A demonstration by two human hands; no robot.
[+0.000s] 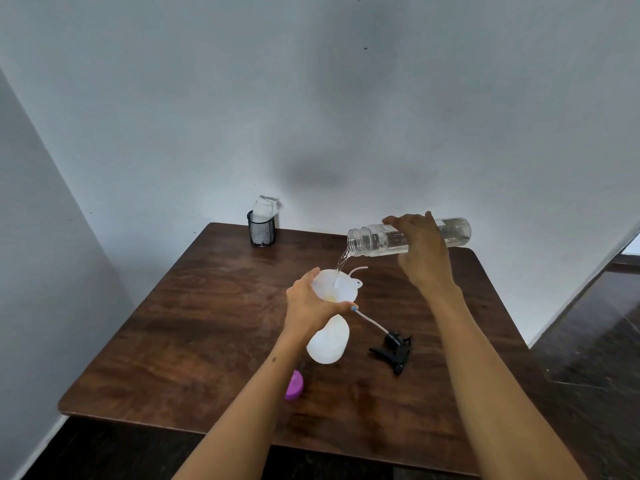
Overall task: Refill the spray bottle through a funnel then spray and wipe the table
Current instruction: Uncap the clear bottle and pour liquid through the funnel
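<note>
- The dark wooden table (194, 327) fills the middle of the view, its far edge against a pale wall.
- The clear water bottle (377, 239) is held almost level above the far right part of the table, open mouth to the left and tipped slightly down; a thin stream of water (341, 261) falls from it into the funnel.
- The right hand (424, 251) grips this bottle from above, fingers curled over its middle.
- The white spray bottle (329, 341) stands upright near the table's centre, its top off.
- The left hand (311, 303) is wrapped around the neck of the spray bottle just under the funnel, thumb on the far side and fingers on the near side.
- The white funnel (337, 285) sits in the spray bottle's mouth.
- The black spray head (394, 348) lies on the table to the right of the spray bottle, its thin tube reaching toward the funnel.
- A black mesh cup (261, 230) holding white cloths stands at the far edge, left of centre.
- A purple cap (294, 386) lies near the front, partly hidden by the left forearm.
</note>
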